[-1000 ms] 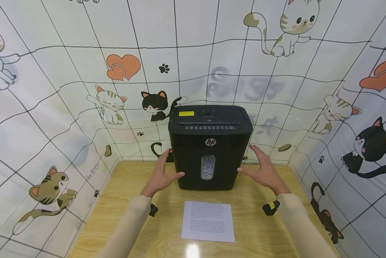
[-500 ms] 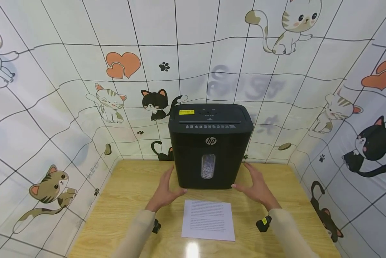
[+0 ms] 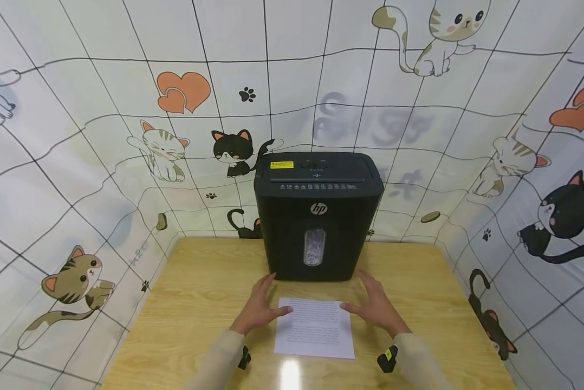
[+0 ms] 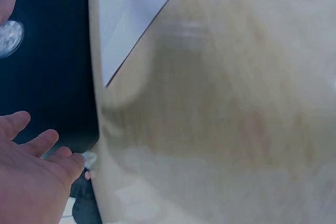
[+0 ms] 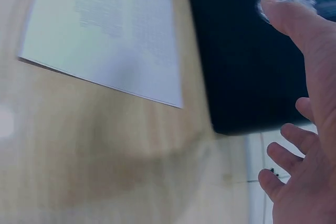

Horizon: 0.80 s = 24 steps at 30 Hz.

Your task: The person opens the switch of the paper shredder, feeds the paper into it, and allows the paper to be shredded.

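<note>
A black HP paper shredder (image 3: 341,238) stands upright at the back of the table, paper scraps showing behind its oval window (image 3: 314,247). In front of it lies a printed sheet of paper (image 3: 314,330). My left hand (image 3: 259,310) is at the sheet's upper left, fingers spread and holding nothing, its thumb overlapping the paper's edge in the head view. On the other side, my right hand (image 3: 377,309) mirrors it, thumb by the sheet's upper right corner, also holding nothing. Both wrist views show the loose fingers of the left hand (image 4: 31,171) and right hand (image 5: 310,129) beside the shredder.
The wooden table (image 3: 199,303) meets a cat-print wall covering (image 3: 297,81) behind and at both sides. A yellow label (image 3: 281,164) is stuck on the shredder's top, near its feed slot. Dark wrist cameras (image 3: 387,358) sit under both sleeves.
Both hands have come down from the shredder's sides, toward me and closer together, to beside the sheet. The shredder and the paper stay where they were; the head view tilts slightly down.
</note>
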### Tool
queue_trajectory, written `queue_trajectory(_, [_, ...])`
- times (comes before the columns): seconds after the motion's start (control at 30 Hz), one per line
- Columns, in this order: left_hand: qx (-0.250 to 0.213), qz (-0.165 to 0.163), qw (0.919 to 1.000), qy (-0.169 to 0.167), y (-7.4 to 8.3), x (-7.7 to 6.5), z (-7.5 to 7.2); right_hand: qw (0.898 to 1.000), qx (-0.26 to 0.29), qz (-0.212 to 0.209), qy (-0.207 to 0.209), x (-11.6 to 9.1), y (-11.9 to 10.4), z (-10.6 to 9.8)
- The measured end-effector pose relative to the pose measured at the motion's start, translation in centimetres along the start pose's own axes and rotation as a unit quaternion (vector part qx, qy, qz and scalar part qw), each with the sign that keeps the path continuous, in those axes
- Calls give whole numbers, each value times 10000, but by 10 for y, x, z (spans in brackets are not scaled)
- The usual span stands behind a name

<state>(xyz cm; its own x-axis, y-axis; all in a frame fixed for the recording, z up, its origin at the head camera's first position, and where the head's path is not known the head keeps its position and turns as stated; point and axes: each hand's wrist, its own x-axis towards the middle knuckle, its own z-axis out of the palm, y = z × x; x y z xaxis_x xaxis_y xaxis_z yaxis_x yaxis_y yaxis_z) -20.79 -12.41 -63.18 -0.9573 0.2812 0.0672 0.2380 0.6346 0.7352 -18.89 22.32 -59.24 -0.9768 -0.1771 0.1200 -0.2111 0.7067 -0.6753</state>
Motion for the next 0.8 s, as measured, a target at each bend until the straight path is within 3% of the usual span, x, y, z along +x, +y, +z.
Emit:
queue_trajectory(0.3, [383, 820, 9957, -201, 4, -12, 28, 9972, -514, -398, -380, -16, 5, 42])
queue_trajectory(0.53, [789, 991, 9902, -580, 9, -26, 43, 9934, -641, -811, -495, -26, 4, 61])
queue_trajectory(0.8, [1374, 1056, 9823, -707, 7, -32, 51, 9910, -856, -650, -803, -32, 3, 69])
